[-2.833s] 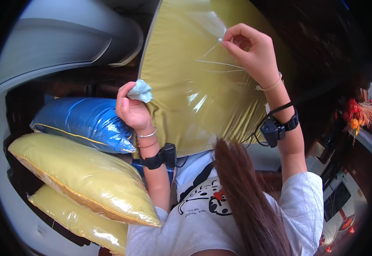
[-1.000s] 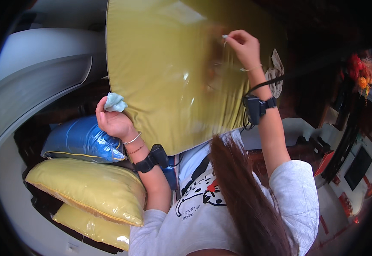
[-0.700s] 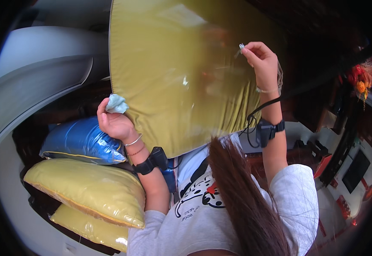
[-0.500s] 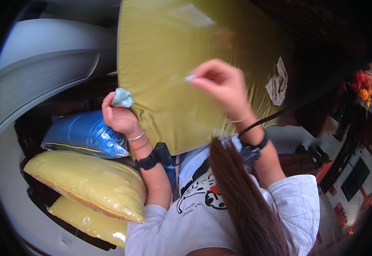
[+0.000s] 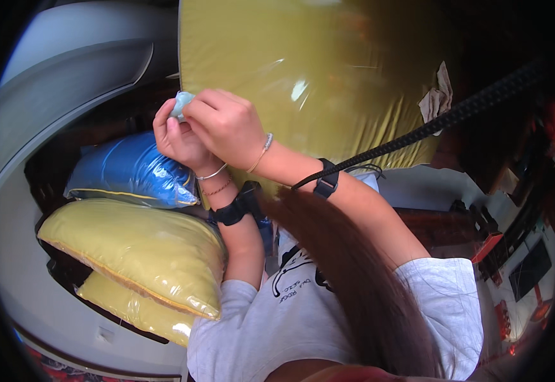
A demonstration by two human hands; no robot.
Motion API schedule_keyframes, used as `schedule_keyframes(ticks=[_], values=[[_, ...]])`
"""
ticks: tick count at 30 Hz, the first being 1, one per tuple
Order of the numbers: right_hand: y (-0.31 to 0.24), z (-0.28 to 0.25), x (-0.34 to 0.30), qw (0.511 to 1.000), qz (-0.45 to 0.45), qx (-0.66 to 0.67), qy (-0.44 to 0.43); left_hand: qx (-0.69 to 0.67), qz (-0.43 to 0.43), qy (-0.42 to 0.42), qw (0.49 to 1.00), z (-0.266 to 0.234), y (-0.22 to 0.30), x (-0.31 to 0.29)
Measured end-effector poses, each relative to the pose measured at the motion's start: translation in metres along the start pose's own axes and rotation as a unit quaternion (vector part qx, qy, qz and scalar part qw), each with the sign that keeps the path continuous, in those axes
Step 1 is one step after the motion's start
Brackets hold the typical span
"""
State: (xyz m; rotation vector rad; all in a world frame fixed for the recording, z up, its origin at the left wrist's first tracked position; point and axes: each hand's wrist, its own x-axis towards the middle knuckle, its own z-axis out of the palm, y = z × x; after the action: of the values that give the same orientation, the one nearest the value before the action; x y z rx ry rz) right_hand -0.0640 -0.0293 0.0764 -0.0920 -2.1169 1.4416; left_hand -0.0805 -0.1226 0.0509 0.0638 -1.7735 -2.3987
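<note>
My left hand [image 5: 177,139] is raised with its fingers curled round a small, crumpled pale blue wad [image 5: 182,104], soft-looking like thin cloth or tissue. My right hand [image 5: 230,123] has come up against it, thumb and fingers closed at the wad. Whatever the right fingertips pinch is hidden behind the knuckles. Both hands are above the left edge of a large, shiny yellow cushion or padded sheet [image 5: 290,134]. Each wrist has a bracelet and a black strap.
Beneath my left forearm are a blue plastic-wrapped cushion [image 5: 131,172] and stacked yellow cushions [image 5: 131,245]. A crumpled beige cloth [image 5: 435,102] lies at the yellow surface's right side. A black braided cord [image 5: 411,130] crosses from my right wrist. Long hair [image 5: 347,274] hangs in front.
My right hand, which pinched a small whitish piece over the yellow surface, has moved left to meet the left hand at the pale blue wad. The left hand has risen slightly.
</note>
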Motion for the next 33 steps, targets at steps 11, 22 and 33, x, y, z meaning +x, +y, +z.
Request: schedule_keyframes(ticks=[11,22,33], values=[[-0.018,-0.073,-0.015,0.987,-0.033,-0.029,-0.155,0.031,0.033,0.069,0.997,-0.002,-0.013,0.002],[-0.018,-0.247,-0.036,0.962,0.226,-0.145,-0.055,0.111,0.098,0.092,0.985,0.004,-0.020,0.014],[-0.026,-0.281,-0.059,0.964,0.217,-0.151,0.035,0.179,0.115,0.059,0.975,0.018,-0.004,0.005]])
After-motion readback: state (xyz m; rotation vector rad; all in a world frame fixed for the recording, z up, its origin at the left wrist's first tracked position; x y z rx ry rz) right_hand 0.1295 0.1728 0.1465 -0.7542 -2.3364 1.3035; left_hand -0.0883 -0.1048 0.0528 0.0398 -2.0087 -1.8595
